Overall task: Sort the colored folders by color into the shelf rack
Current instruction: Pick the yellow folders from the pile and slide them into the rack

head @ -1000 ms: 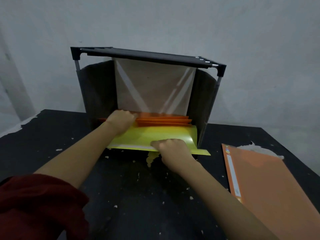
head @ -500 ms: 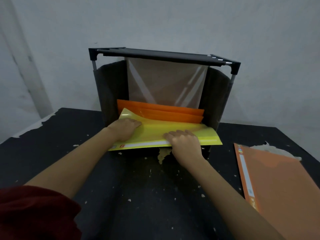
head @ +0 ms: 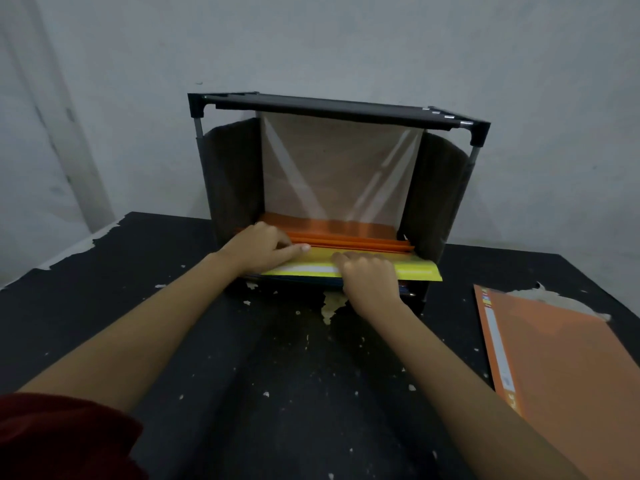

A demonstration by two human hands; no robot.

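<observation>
A black-framed shelf rack [head: 332, 109] stands at the back of the table against the wall. On its shelf lie several orange folders [head: 349, 237] in a stack. A yellow folder [head: 415, 268] lies flat under them, its front edge sticking out of the rack. My left hand [head: 259, 247] presses on the yellow folder's left part, fingers stretched along the orange stack's front. My right hand [head: 370, 278] grips the yellow folder's front edge near the middle. Dark blue edges [head: 304, 280] show just below the yellow folder.
A single orange folder [head: 561, 368] lies flat on the black table [head: 242, 375] at the right, running off the frame's edge. The table's paint is chipped, with pale flakes scattered. A grey wall stands close behind the rack.
The yellow folder was tilted up at the front half a second ago; now it lies flat and further inside the rack. Both hands have moved forward with it.
</observation>
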